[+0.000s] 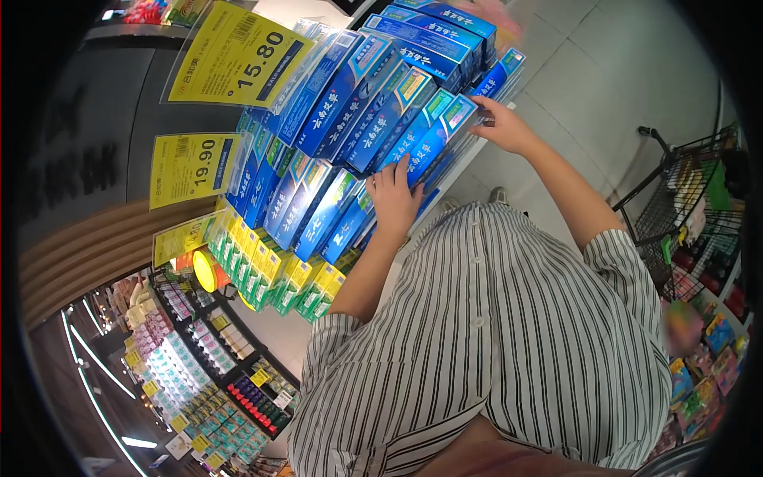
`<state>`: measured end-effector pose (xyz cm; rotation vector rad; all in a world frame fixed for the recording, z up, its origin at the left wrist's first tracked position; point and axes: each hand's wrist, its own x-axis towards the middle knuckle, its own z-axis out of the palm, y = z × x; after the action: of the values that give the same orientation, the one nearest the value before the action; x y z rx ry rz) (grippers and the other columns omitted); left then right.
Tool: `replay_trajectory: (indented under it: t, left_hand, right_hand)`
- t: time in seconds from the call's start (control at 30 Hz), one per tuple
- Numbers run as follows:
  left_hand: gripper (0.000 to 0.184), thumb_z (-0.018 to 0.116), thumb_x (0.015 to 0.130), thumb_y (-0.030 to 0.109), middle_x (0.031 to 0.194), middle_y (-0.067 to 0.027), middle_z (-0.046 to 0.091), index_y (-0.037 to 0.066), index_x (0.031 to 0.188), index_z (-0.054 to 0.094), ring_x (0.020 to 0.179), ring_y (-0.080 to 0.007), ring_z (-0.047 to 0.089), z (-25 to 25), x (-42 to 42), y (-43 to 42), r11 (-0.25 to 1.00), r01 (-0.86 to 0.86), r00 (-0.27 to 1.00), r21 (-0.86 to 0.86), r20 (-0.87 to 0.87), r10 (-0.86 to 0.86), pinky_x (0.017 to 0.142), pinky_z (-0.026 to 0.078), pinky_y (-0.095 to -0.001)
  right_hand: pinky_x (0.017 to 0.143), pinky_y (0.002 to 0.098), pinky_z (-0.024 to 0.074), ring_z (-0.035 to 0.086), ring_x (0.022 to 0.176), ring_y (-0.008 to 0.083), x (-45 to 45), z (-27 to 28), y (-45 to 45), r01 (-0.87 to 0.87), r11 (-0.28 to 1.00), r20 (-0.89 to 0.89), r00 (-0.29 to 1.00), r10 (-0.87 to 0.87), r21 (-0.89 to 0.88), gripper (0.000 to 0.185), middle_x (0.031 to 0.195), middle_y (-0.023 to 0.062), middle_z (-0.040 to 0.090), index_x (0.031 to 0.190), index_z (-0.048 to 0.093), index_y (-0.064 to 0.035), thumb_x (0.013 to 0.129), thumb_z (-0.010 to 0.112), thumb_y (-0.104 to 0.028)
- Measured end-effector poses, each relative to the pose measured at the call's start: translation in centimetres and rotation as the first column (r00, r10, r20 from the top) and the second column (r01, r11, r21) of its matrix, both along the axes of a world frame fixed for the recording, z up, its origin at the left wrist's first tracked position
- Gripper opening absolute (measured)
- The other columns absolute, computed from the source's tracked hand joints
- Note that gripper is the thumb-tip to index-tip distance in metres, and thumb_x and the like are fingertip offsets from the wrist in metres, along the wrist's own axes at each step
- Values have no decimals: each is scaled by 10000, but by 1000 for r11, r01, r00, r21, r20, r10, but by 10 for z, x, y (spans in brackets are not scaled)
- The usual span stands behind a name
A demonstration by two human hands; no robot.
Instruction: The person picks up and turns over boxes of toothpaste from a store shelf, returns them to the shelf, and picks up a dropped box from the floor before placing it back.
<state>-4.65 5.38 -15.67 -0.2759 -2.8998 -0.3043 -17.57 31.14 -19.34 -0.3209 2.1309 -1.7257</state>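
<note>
Blue carton (439, 141) sits at the near edge of the stack (334, 119) between my left hand (395, 200) and right hand (506, 129), one at each end, can't tell if either's clamped, imo light, even pressure avoids skewing neighbouring boxes (372, 131), yellow price cards (230, 60) farther off.

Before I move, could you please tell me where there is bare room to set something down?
The clearest patch is the tiled floor, bordered by the blue toothpaste cartons, the right forearm and the shopping cart. It is crowded at the left hand and right hand, where the cartons are packed tightly, and lower down, among the green-and-yellow boxes.
</note>
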Motion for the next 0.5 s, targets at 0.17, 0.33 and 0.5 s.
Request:
replay_trajectory:
  t: [0.17, 0.33, 0.5]
  left_hand:
    - [766, 815, 669, 273, 1122, -121, 540, 98, 1327, 465, 1037, -290, 513, -1, -1, 1, 999, -13, 999, -30, 36, 14, 966, 296, -480]
    - [773, 815, 671, 281, 1130, -125, 538, 97, 1333, 460, 1024, -301, 512, -2, 0, 1, 999, -12, 1000, -50, 21, 13, 958, 297, -473]
    - [785, 814, 669, 292, 1128, -128, 537, 97, 1340, 457, 1006, -299, 509, -4, 1, 0, 998, -2, 1000, -67, -1, 2, 952, 293, -469]
  right_hand:
    - [937, 353, 479, 572, 1107, 238, 23, -28, 21, 44, 998, 33, 999, -43, -38, 614, 1317, 113, 537, 1369, 438, -40, 820, 701, -113]
    - [873, 335, 497, 593, 1055, 216, 53, -40, 44, 89, 996, 152, 985, -86, -13, 523, 1254, 101, 578, 1310, 510, -56, 834, 691, -172]
    - [873, 318, 492, 595, 1002, 178, 69, -43, 55, 145, 989, 210, 968, -137, -23, 479, 1244, 92, 587, 1278, 534, -46, 846, 688, -182]
